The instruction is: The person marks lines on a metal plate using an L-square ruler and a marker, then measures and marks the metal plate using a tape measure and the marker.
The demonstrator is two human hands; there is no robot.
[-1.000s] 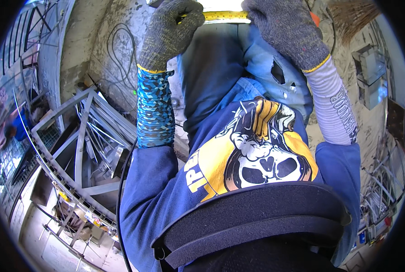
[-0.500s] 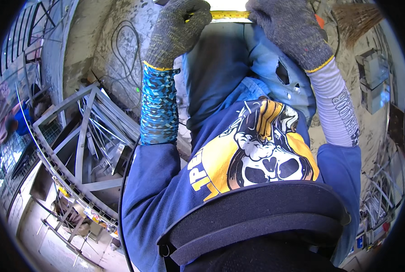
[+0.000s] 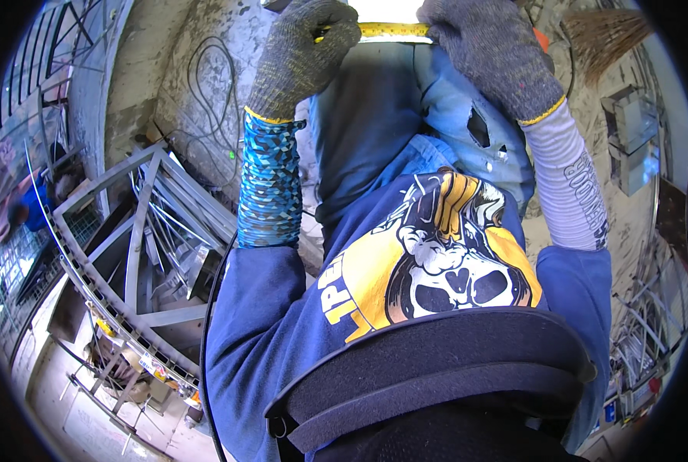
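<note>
A yellow tape measure [image 3: 394, 31] stretches between my two hands at the top of the view, its blade lying along the edge of a bright white surface [image 3: 388, 11]. My left hand [image 3: 302, 58], in a dark grey knit glove with a yellow cuff, is closed on the tape's left end; a bit of yellow shows between its fingers. My right hand [image 3: 494, 58], gloved alike, is closed at the tape's right end. Its fingertips are partly cut off by the top edge, and the tape's case cannot be made out. Below the tape are my legs in torn blue jeans [image 3: 375, 115].
At left stands a grey metal frame [image 3: 136, 231] with metal bars inside it. A black cable [image 3: 213, 85] loops on the concrete floor. A straw broom [image 3: 606, 38] and a grey metal box [image 3: 633, 135] are at right. More metal pieces [image 3: 644, 331] lie at lower right.
The tape and both hands sit very slightly lower in the view. More of the tape shows between the hands; the grip looks the same.
</note>
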